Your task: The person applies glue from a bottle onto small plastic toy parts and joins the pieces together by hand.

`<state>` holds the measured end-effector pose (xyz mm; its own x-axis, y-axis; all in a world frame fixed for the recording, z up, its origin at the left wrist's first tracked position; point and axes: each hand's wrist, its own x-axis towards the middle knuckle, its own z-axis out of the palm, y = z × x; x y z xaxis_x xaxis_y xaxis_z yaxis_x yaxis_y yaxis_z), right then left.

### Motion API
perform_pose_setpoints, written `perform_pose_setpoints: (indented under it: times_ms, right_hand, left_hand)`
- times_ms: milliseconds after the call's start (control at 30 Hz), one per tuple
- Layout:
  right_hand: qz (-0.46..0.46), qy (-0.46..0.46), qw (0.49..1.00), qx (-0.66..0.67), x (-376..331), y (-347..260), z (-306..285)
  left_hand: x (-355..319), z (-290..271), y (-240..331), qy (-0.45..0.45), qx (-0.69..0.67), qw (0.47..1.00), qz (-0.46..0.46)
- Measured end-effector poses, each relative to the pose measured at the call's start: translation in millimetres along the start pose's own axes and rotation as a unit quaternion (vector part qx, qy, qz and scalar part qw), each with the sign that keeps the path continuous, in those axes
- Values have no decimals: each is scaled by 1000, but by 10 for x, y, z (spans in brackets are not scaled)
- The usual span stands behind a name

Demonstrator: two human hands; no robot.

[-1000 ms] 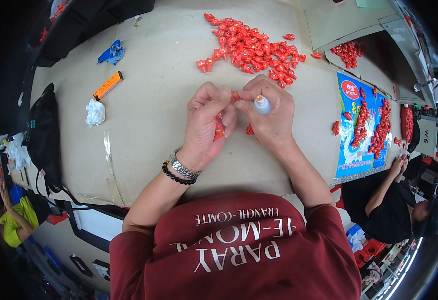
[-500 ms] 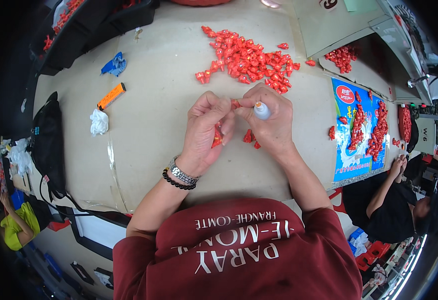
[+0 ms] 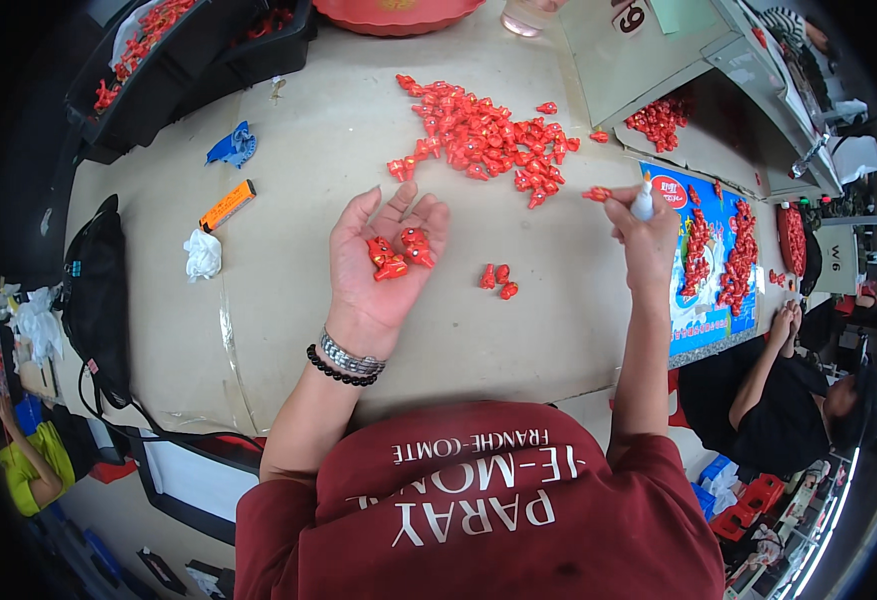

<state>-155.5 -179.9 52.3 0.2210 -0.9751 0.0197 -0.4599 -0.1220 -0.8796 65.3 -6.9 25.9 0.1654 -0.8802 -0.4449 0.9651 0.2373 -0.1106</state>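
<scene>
My left hand is turned palm up with its fingers loosely curled. It holds a few small red figurines with gold and dark marks in its palm. Raised over the right part of the table, my right hand pinches one red figurine at its fingertips. A white paint marker with an orange tip stands upright in the same hand. Between my hands a small group of red figurines lies on the table. Beyond them spreads a large loose pile of figurines.
A blue printed sheet at right carries rows of figurines. A grey metal cabinet stands behind it. Black bins, a blue cloth, an orange box, crumpled tissue and a black bag are left. A co-worker sits right.
My hands were together and have parted. The right one has moved right with the marker and a figurine; the left has turned palm up, showing the figurines in it.
</scene>
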Motion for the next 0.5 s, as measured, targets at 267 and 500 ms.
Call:
perform_pose_setpoints:
  times_ms: [267, 500]
  right_hand:
    - [11, 35, 975, -219, -45, 365, -203]
    - [-57, 74, 974, -206, -124, 56, -169]
  left_hand:
    - [-36, -28, -78, 42, -6, 999, -6]
    - [-17, -10, -74, -30, 97, 993, -54]
